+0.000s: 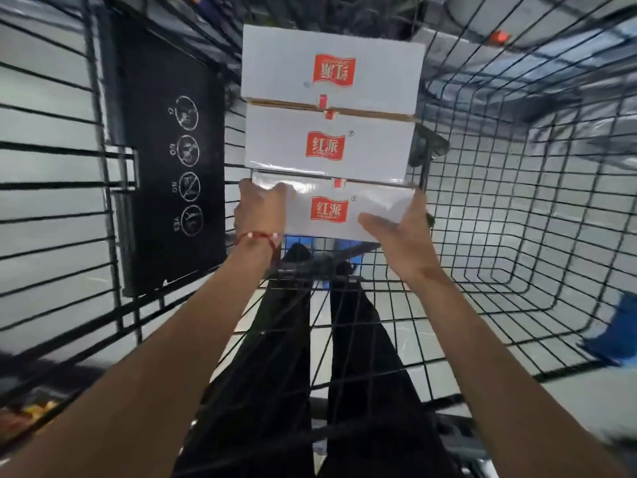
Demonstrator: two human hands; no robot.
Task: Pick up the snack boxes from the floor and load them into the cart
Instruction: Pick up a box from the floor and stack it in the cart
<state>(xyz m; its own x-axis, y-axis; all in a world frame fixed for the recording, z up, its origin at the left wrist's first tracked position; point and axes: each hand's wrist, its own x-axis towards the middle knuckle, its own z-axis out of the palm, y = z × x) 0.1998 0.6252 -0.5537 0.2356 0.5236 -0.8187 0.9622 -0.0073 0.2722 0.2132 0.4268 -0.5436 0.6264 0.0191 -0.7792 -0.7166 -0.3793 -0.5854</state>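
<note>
Holding nearest snack box (331,210) crosswise, logo reading upright.

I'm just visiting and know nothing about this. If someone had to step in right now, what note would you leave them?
Left hand: fingers curled over the nearest box at its left edge.
Right hand: grips its right edge, thumb on its face.
Things: far box, middle box and the nearest box sit in a close row within the cart walls. Whether they rest on its bottom is unclear.
Done: three boxes brought in.
Left: settle the nearest box, let go, and check the floor for more; none in view.
</note>
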